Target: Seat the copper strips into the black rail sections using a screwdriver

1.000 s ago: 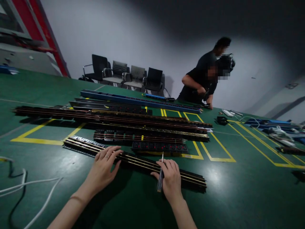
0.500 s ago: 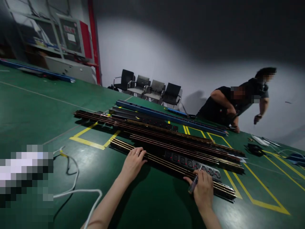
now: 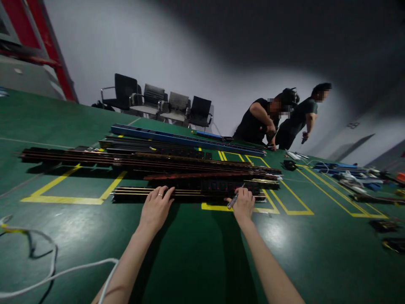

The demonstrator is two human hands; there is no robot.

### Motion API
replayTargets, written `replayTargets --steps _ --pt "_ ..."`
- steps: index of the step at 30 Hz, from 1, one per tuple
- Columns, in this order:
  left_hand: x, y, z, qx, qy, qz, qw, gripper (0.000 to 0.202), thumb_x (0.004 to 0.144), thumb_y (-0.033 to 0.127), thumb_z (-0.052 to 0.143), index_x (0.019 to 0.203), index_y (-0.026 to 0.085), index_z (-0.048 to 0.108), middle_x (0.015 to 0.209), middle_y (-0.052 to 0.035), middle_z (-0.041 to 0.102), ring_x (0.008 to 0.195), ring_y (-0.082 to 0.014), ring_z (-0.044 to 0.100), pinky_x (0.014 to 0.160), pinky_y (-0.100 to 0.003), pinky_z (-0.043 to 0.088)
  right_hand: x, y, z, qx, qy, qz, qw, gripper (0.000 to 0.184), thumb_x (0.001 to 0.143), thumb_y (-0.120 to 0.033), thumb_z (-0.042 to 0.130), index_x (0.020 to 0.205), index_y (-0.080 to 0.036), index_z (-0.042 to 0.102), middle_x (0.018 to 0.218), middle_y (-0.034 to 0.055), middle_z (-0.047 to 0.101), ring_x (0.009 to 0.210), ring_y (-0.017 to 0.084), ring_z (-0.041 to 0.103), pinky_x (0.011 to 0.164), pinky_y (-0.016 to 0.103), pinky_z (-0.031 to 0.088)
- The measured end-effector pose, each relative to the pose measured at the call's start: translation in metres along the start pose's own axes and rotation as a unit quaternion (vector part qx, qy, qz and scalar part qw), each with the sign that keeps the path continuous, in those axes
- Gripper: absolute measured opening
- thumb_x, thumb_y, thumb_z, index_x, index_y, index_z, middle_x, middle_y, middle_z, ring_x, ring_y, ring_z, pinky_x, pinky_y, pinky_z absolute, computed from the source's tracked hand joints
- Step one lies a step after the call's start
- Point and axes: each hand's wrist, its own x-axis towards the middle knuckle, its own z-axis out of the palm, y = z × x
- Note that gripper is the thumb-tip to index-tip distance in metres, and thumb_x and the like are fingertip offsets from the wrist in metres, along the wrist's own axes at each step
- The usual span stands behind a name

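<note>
A long black power strip (image 3: 188,193) with brass-coloured bars along it lies across the green surface in front of me. The fingers of my left hand (image 3: 155,207) are bent over its left half, gripping it; a ring shows on one finger. My right hand (image 3: 244,205) is closed around a small screwdriver (image 3: 233,201) and rests at the strip's right part. Its slim shaft points up and right; the tip is too small to make out. A dark socket module (image 3: 218,186) with red marks sits just behind the brass bars.
More long strips (image 3: 136,160) and a blue rail (image 3: 186,138) lie beyond. A white cable (image 3: 79,264) loops at lower left. Yellow tape (image 3: 68,200) marks the surface. Two people (image 3: 261,120) stand at the far side, near several chairs (image 3: 126,93). Parts and cables (image 3: 360,179) lie at right.
My view has swung to the right and levelled. The power strip now runs nearly level across the view, its socket faces less visible. Both hands keep their hold.
</note>
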Motion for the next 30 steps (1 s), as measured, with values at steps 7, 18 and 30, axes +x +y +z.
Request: replayTargets --steps 7,18,30 --pt "0.003 -0.011 0.004 -0.008 0.038 -0.046 0.998 0.058 0.095 0.042 0.047 0.144 0.012 0.045 0.138 -0.0215 0.048 0.134 -0.0362 0.041 0.112 -0.053 0.035 0.009 0.003 -0.006 0.054 -0.025 -0.013 0.998 0.033 0.086 -0.049 0.066 0.094 -0.017 0.064 0.097 0.0098 0.063 0.095 0.024 0.052 0.087 0.035 0.036" --pt "0.015 -0.018 0.005 -0.009 0.045 -0.122 0.991 0.09 0.087 0.059 0.057 0.157 0.018 0.019 0.164 -0.0161 0.017 0.153 -0.0335 0.013 0.123 -0.055 0.013 0.141 0.006 -0.003 0.209 -0.218 -0.22 0.927 0.055 0.074 -0.033 0.08 0.127 -0.028 0.065 0.135 0.0053 0.062 0.123 0.023 0.061 0.104 0.031 0.049" --pt "0.016 -0.016 -0.001 -0.032 0.056 -0.143 0.988 0.104 0.077 0.059 0.07 0.158 0.02 0.017 0.165 -0.0173 -0.002 0.154 -0.0376 -0.001 0.121 -0.056 0.018 0.142 0.001 0.001 0.211 -0.193 -0.26 0.923 0.025 0.081 -0.032 0.066 0.101 -0.017 0.065 0.115 0.0084 0.071 0.093 0.017 0.07 0.083 0.029 0.056"
